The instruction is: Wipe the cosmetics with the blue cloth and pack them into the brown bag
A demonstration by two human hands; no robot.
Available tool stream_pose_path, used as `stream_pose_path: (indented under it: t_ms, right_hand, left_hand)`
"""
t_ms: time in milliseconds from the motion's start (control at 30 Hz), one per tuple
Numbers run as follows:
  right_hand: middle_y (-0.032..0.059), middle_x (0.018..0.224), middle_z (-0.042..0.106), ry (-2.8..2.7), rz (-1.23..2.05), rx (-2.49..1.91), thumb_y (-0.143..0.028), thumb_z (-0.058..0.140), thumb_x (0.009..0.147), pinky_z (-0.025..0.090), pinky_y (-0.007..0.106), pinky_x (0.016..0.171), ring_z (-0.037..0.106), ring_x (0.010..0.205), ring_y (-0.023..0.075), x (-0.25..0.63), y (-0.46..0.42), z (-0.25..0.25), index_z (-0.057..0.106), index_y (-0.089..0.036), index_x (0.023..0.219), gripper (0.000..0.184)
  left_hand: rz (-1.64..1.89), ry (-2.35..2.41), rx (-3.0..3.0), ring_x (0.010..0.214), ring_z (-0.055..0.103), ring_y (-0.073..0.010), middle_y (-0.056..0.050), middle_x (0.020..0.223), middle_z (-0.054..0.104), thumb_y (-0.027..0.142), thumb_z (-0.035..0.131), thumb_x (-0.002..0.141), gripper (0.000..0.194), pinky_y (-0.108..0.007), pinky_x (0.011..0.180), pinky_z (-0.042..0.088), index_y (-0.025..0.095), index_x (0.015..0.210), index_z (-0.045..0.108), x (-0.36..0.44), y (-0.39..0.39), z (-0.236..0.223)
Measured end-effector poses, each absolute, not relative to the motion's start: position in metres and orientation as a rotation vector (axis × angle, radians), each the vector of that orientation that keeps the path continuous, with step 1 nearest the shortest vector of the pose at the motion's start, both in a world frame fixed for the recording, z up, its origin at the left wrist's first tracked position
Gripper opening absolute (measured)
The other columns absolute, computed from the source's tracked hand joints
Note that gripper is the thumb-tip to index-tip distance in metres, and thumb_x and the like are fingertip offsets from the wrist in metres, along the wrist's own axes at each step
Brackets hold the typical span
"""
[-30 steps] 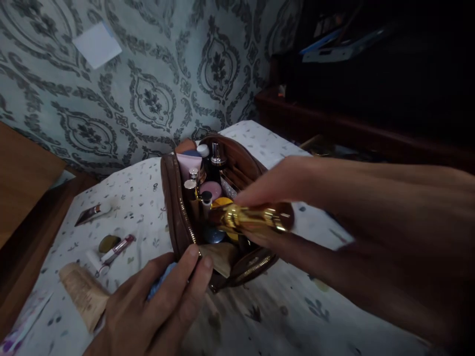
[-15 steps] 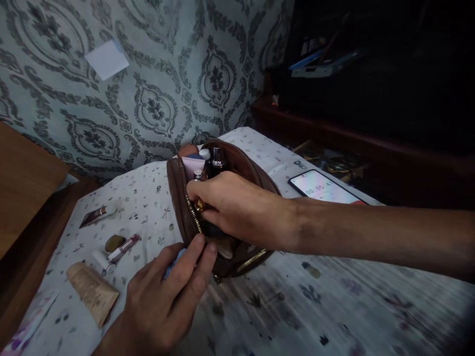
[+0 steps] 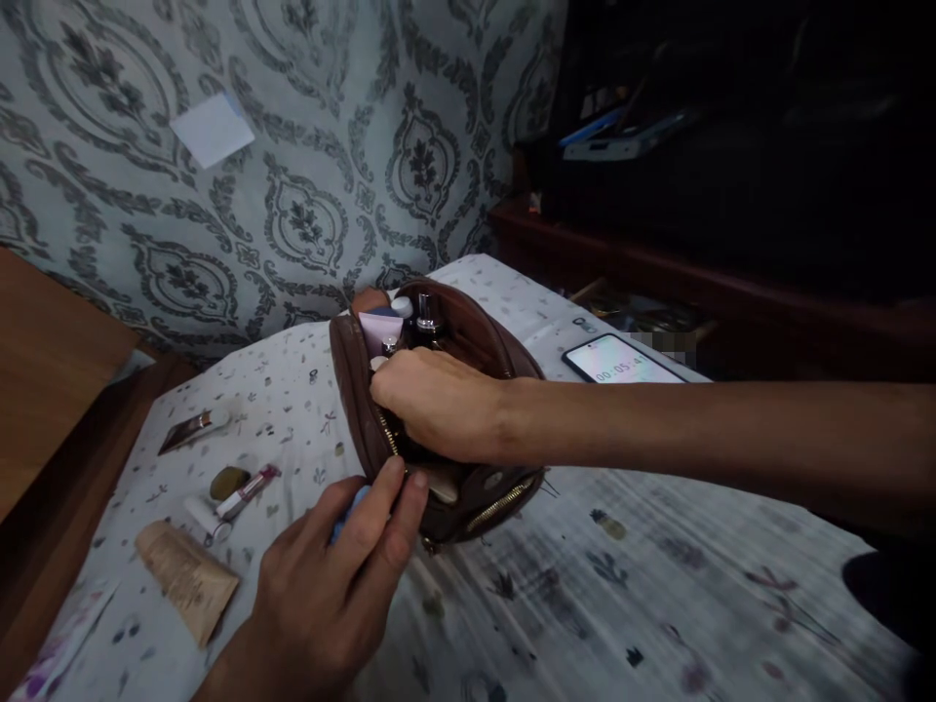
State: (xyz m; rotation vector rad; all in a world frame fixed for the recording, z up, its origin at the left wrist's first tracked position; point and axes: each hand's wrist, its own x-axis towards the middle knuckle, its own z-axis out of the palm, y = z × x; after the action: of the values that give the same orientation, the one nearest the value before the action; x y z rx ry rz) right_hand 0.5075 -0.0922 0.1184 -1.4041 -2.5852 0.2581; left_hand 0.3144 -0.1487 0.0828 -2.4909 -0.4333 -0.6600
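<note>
A brown cosmetic bag [image 3: 351,375] lies unzipped on the patterned cloth. My right hand [image 3: 439,400] reaches down into it with curled fingers; the fingertips, and whatever they hold, are hidden. Beside that hand, a pale pink tube [image 3: 380,331], a dark bottle with a shiny cap [image 3: 429,314] and a white-capped bottle [image 3: 402,307] stand in the bag. My left hand [image 3: 329,565] grips the bag's near rim by the gold zipper, index and middle fingers laid over the edge. Part of a blue item [image 3: 351,512] shows beneath the left hand, its kind unclear.
Left on the cloth [image 3: 285,380] lie a beige tube [image 3: 188,582], a lip gloss tube [image 3: 247,490], a white tube [image 3: 207,519], a round olive item [image 3: 228,482] and a dark tube [image 3: 186,431]. Behind my right forearm lies a phone [image 3: 621,361] showing a timer.
My right hand has sunk slightly deeper into the bag, and its forearm has shifted up in view. A gold item near its fingers is now hidden. My left hand stays at the rim.
</note>
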Motion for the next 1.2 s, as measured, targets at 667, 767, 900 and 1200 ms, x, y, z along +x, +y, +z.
stream_pose_path:
  t_ms: [667,767,900,1200]
  right_hand:
    - [0.0069,0.087,0.069,-2.544,0.089,-1.134,-0.011,0.050,0.094,0.048,0.031,0.079,0.062,0.084,0.0183,0.549,-0.146,0.105,0.067,-0.014,0.085,0.020]
    - [0.0115,0.097,0.070,-2.651,0.072,-1.314,-0.013,0.058,0.089,0.049,0.033,0.077,0.064,0.095,0.0245,0.541,-0.138,0.111,0.066,-0.011,0.105,0.018]
    - [0.0121,0.096,0.071,-2.778,0.189,-1.410,-0.012,0.061,0.085,0.044,0.028,0.063,0.066,0.088,0.0239,0.533,-0.130,0.122,0.066,-0.011,0.107,0.022]
    - [0.0073,0.084,0.070,-2.838,0.257,-1.411,-0.012,0.061,0.083,0.029,0.026,0.051,0.064,0.069,0.0172,0.529,-0.120,0.119,0.065,-0.012,0.105,0.023]
  left_hand:
    - [-0.676,-0.455,-2.485,0.089,0.062,-0.0229,-0.016,0.114,0.068,0.004,0.046,0.094,0.030,-0.032,0.064,0.053,0.005,0.118,0.064,0.316,-0.150,0.081]
    - [-0.670,-0.467,-2.486,0.089,0.062,-0.0232,-0.015,0.114,0.069,0.003,0.046,0.093,0.032,-0.032,0.066,0.054,0.006,0.120,0.063,0.316,-0.150,0.081]
    - [-0.652,-0.479,-2.496,0.093,0.062,-0.0244,-0.014,0.119,0.068,0.004,0.048,0.093,0.035,-0.033,0.068,0.055,0.008,0.124,0.062,0.313,-0.151,0.080]
    - [-0.649,-0.487,-2.511,0.094,0.062,-0.0228,-0.014,0.122,0.068,0.005,0.048,0.092,0.037,-0.032,0.070,0.055,0.008,0.125,0.063,0.311,-0.151,0.078]
